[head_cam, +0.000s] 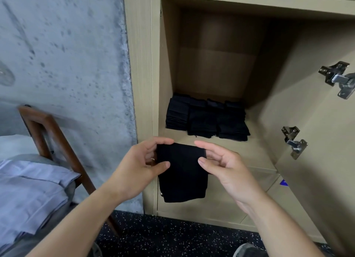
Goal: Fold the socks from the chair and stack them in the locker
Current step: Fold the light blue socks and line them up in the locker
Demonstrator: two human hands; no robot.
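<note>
Holding: black sock (pixel 182 172) hangs betw. both hands, in front of locker's lower edge, not yet inside.
L grip: left hand (pixel 142 166) pinches sock's top-left corner, thumb in front, fingers curled behind/over top edge.
R grip: right hand (pixel 224 164) pinches top-right corner w/ thumb + forefinger; other fingers loosely bent, holding nothing else.
Why held so: top edge pulled flat betw. the 2 pinches, rest dangles straight — prob. squaring it up for a fold; looks already doubled once, can't say for sure.
Locker: locker (pixel 265 155) compartment open, door (pixel 317 122) swung to the right, hinges showing.
Contents: folded black socks (pixel 207 118) in approx. 3 stacks side by side, touching, toward front-left of the shelf; back + right of shelf bare.
Why stacked so: front-left placement prob. keeps piles in easy reach.
Chair: chair (pixel 55 139) at left, wooden frame; pale folded cloth (pixel 32 189) lies there; no loose socks visible on it from this angle.
Stage: judging by piles, well along.
</note>
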